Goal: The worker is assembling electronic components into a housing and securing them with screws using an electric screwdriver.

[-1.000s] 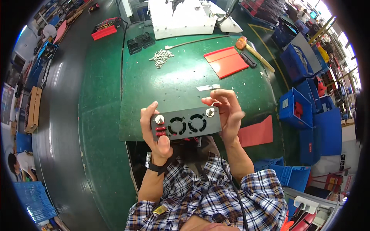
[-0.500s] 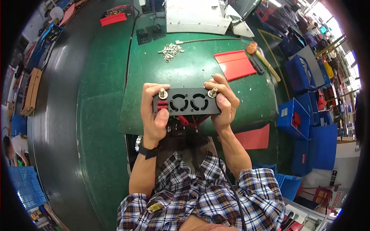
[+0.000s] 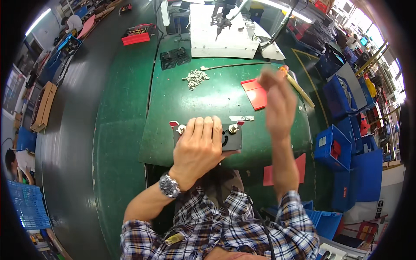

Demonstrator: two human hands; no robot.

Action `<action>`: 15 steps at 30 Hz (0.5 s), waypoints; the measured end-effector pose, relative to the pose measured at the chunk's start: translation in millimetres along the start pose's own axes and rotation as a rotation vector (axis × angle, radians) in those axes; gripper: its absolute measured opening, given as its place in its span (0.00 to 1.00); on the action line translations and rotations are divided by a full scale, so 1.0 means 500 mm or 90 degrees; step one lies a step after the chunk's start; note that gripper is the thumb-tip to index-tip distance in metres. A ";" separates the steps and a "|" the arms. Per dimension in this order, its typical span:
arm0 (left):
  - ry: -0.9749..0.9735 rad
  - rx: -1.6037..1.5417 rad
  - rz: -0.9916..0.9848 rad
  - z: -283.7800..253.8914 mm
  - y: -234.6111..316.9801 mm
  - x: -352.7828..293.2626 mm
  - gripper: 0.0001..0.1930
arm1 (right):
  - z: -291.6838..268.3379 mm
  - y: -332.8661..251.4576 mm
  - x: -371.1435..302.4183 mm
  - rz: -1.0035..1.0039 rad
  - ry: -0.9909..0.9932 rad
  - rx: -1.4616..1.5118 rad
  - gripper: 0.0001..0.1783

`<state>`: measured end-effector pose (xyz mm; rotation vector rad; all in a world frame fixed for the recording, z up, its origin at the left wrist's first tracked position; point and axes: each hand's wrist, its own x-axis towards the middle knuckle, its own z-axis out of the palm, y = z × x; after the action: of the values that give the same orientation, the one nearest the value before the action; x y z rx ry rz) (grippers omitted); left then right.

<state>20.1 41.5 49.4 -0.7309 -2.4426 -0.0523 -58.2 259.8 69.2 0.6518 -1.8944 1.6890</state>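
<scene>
While our left hand [image 3: 198, 141] clasps the black box [image 3: 234, 141] across its middle, palm over the slotted face and fingers curled at the far edge, the box sits before our body, over the near part of the green bench [image 3: 164, 115]. Its long axis runs left to right, with a metal post [image 3: 233, 128] near each end. Our right hand [image 3: 279, 106] is off the box, raised beyond its right end; it blurs, so we cannot tell whether it is clenched or holding anything. Of our two hands it is clearly the nearer to the red tray [image 3: 255, 96] and the hammer [image 3: 302, 91], both beyond and right of the box, while small metal pieces [image 3: 195, 79] lie beyond the box's left half.
</scene>
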 end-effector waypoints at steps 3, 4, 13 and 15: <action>0.055 0.015 -0.015 0.004 -0.007 -0.011 0.43 | 0.037 -0.034 0.240 -0.125 0.022 -0.065 0.25; 0.055 0.003 -0.023 -0.004 -0.005 -0.006 0.42 | 0.024 -0.035 0.320 -0.246 -0.023 -0.406 0.27; 0.082 0.022 -0.009 0.017 -0.010 -0.013 0.18 | 0.142 0.041 0.529 0.019 -0.217 0.404 0.10; 0.104 0.008 -0.009 0.015 0.000 -0.007 0.17 | 0.066 0.084 0.498 0.133 -0.109 0.444 0.17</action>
<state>18.5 41.0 41.2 -0.6776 -2.2910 -0.0975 -274.8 228.0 199.0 0.8978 -1.4870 2.5317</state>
